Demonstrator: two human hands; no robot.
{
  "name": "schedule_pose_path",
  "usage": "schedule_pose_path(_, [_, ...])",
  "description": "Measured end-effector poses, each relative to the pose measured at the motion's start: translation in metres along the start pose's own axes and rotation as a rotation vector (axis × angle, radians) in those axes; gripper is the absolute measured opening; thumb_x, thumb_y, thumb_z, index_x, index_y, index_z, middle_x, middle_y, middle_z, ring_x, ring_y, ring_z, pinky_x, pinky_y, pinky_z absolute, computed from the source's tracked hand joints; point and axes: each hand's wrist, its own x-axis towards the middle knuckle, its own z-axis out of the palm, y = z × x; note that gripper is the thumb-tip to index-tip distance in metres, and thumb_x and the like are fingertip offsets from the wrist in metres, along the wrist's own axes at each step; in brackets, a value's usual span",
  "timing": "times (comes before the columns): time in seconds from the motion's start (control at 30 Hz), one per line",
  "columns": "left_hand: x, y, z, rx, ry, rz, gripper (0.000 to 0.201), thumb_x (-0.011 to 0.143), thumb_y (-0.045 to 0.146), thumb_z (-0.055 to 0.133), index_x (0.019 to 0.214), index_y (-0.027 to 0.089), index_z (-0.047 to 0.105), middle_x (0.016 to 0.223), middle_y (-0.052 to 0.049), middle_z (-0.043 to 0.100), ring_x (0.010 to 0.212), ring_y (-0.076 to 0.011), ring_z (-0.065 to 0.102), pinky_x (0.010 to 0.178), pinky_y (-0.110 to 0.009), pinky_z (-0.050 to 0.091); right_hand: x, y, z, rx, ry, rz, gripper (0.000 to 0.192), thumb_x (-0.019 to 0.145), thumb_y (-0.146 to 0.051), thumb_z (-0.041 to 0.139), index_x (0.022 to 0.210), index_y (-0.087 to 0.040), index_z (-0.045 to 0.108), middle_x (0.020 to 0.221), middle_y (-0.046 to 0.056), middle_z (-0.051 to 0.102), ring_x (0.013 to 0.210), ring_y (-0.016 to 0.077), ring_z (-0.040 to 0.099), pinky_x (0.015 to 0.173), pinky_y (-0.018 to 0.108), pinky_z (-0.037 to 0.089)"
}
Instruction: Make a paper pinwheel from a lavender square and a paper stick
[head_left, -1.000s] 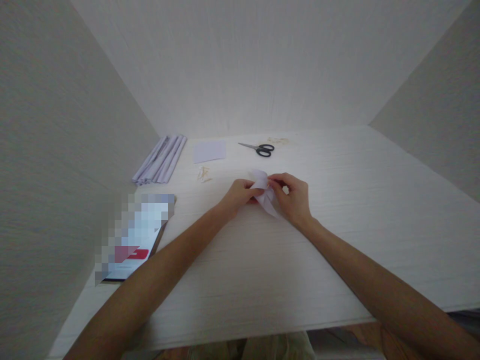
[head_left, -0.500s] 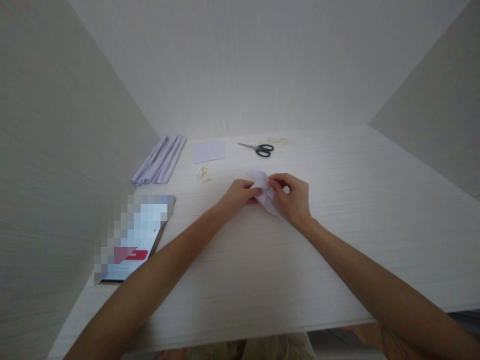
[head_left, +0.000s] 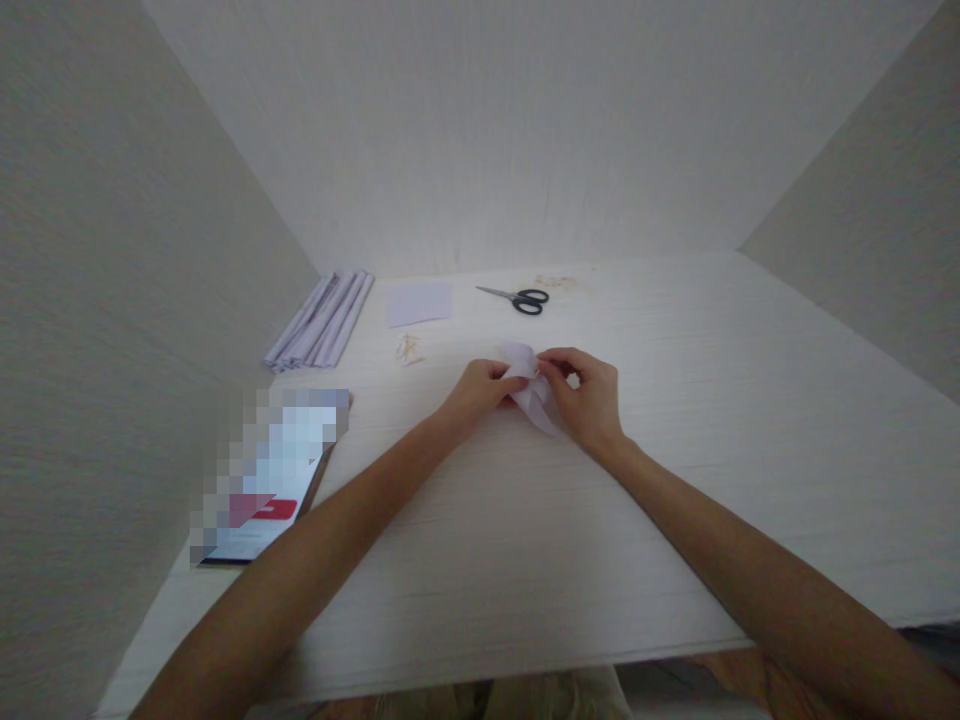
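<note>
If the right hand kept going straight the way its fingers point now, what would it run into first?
The right hand points left, across the folded paper piece it pinches, so it would meet the left hand almost at once: their fingers are already close together on that paper. Depth between fingertips is unclear.

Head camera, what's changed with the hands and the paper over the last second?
Nothing has visibly moved. The left hand and right hand still pinch the folded white paper between them above the table. The scissors, the flat paper sheet, the stack of folded strips and the phone lie where they were.
</note>
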Motion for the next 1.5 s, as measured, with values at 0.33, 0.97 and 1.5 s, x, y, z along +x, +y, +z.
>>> schedule_pose_path(0.33, [0.0004, -0.0016, 0.0001, -0.033, -0.020, -0.011, 0.006, 0.059, 0.016, 0.057, 0.058, 0.011, 0.060, 0.055, 0.001, 0.056, 0.053, -0.0086, 0.052, 0.062, -0.024, 0.043, -0.0005, -0.0016, -0.0013, -0.012, 0.020, -0.025, 0.012, 0.072, -0.017, 0.051, 0.073, -0.017, 0.063, 0.069, 0.002, 0.065, 0.058, 0.0121, 0.054, 0.056, 0.025, 0.044])
schedule_pose_path(0.97, [0.0002, -0.0016, -0.0009, -0.063, -0.067, -0.006, 0.012, 0.060, 0.021, 0.057, 0.062, 0.010, 0.062, 0.058, 0.000, 0.057, 0.056, -0.0093, 0.052, 0.065, -0.025, 0.043, -0.0004, -0.0010, -0.0002, -0.020, 0.020, -0.007, 0.011, 0.071, -0.016, 0.052, 0.072, -0.016, 0.063, 0.069, 0.002, 0.065, 0.057, 0.0116, 0.054, 0.057, 0.025, 0.044])
schedule_pose_path(1.5, [0.0008, -0.0021, -0.0029, -0.031, -0.075, -0.012, 0.009, 0.058, 0.017, 0.058, 0.064, 0.010, 0.061, 0.059, 0.001, 0.057, 0.056, -0.0081, 0.051, 0.063, -0.023, 0.041, -0.0001, -0.0020, 0.0000, -0.026, 0.033, -0.014, 0.010, 0.071, -0.014, 0.053, 0.071, -0.015, 0.063, 0.067, 0.003, 0.065, 0.056, 0.0115, 0.053, 0.055, 0.024, 0.044])
